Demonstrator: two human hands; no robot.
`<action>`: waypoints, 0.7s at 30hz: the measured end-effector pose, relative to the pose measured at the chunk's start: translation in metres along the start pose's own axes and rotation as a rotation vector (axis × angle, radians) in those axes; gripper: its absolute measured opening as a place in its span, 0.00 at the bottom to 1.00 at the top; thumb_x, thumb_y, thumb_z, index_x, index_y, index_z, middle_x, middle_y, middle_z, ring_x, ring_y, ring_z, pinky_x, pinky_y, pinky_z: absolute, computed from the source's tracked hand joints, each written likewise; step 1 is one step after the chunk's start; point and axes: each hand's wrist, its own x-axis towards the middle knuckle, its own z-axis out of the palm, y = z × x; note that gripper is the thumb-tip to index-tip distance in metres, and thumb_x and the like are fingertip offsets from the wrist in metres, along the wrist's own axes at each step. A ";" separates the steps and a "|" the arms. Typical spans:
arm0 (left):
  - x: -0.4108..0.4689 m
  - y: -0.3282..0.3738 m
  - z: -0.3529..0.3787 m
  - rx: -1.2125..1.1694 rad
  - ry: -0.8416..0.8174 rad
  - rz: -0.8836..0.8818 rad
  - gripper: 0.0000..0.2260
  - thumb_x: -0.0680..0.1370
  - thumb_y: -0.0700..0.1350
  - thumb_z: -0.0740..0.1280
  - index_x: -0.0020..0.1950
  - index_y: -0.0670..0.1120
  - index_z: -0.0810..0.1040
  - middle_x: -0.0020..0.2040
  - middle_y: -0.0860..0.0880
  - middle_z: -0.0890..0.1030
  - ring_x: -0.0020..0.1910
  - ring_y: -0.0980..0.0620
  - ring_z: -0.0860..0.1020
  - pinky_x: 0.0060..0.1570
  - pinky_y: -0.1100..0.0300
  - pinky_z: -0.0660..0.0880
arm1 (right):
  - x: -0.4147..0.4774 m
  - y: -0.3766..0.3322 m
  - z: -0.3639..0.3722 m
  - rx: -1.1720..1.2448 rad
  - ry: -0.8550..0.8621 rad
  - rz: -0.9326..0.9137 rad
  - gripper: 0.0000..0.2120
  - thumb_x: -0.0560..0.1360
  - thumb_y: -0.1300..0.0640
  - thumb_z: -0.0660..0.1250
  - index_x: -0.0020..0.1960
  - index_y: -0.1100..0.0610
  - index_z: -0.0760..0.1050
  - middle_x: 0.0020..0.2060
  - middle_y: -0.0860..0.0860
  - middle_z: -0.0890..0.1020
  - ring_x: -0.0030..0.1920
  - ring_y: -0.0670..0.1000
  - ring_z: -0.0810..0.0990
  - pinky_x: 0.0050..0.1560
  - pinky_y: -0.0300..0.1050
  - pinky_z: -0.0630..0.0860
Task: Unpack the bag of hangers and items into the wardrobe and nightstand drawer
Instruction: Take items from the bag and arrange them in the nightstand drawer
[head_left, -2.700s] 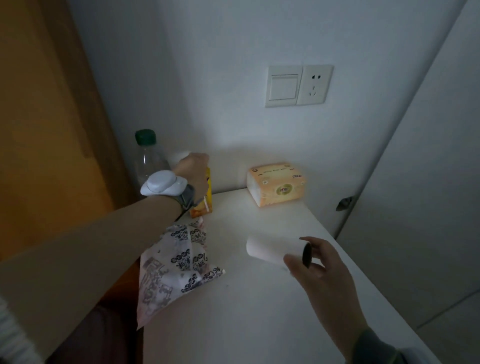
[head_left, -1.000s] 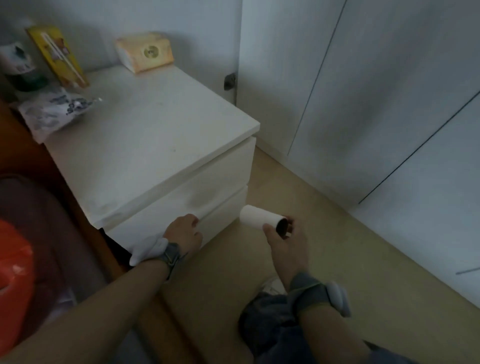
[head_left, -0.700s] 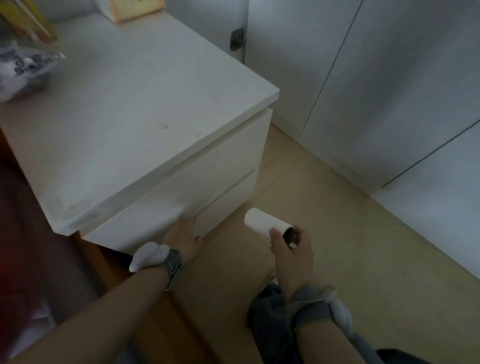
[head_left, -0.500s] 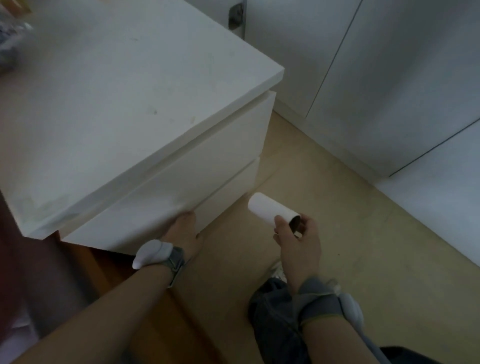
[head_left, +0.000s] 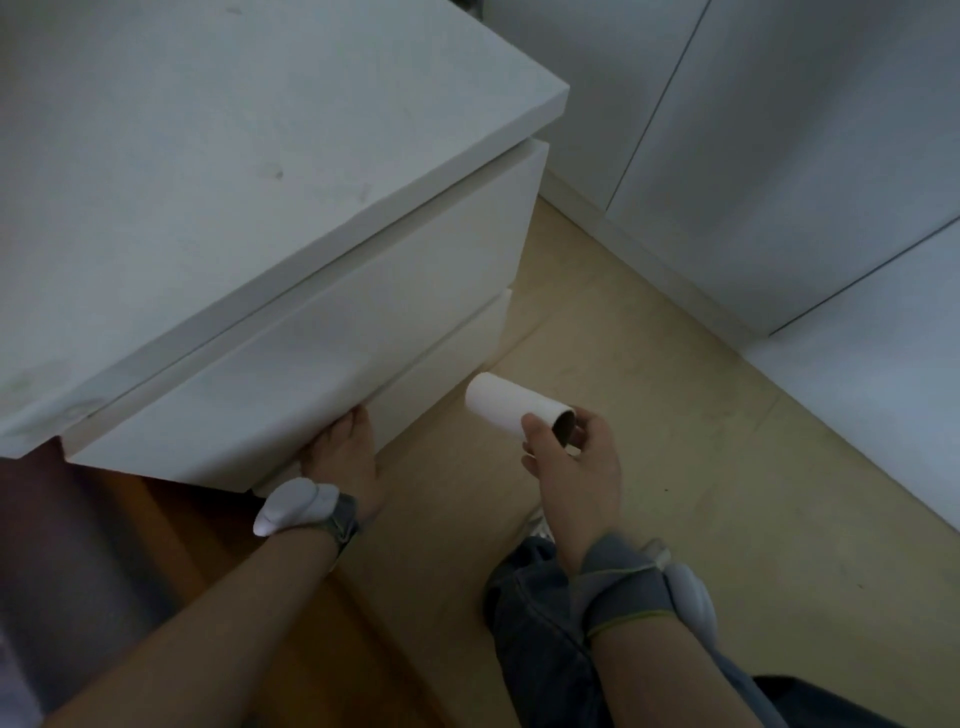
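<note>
At the nightstand (head_left: 208, 156), the left hand (head_left: 345, 452) grips the top drawer (head_left: 337, 353) by its lower edge; the right hand (head_left: 576, 467) pinches a white roll (head_left: 506, 405) just beside it. Next, likely: pull the drawer open, drop the roll in.

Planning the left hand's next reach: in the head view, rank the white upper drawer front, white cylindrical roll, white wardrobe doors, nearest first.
1. The white upper drawer front: left hand grips its lower edge.
2. The white cylindrical roll: to its right, in the right hand.
3. The white wardrobe doors: far right, across the floor.
</note>
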 end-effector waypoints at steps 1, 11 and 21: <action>-0.001 0.000 -0.001 0.018 -0.001 0.001 0.35 0.75 0.51 0.60 0.76 0.40 0.48 0.75 0.43 0.57 0.73 0.42 0.59 0.70 0.48 0.62 | 0.000 -0.001 0.001 0.005 0.000 0.001 0.12 0.73 0.55 0.69 0.53 0.51 0.68 0.44 0.42 0.74 0.49 0.55 0.81 0.51 0.55 0.80; -0.015 0.012 -0.006 -0.111 -0.129 0.008 0.31 0.75 0.51 0.62 0.74 0.46 0.54 0.71 0.45 0.56 0.65 0.39 0.61 0.59 0.47 0.69 | 0.001 -0.002 0.003 0.060 0.015 0.023 0.12 0.73 0.56 0.69 0.54 0.52 0.68 0.42 0.44 0.75 0.47 0.55 0.81 0.51 0.56 0.80; -0.019 0.021 -0.011 -0.284 -0.254 -0.043 0.20 0.79 0.49 0.57 0.71 0.51 0.62 0.68 0.43 0.65 0.66 0.40 0.65 0.64 0.52 0.64 | 0.008 0.008 0.001 0.035 0.058 0.062 0.14 0.72 0.53 0.70 0.53 0.49 0.68 0.45 0.43 0.75 0.51 0.55 0.80 0.53 0.57 0.79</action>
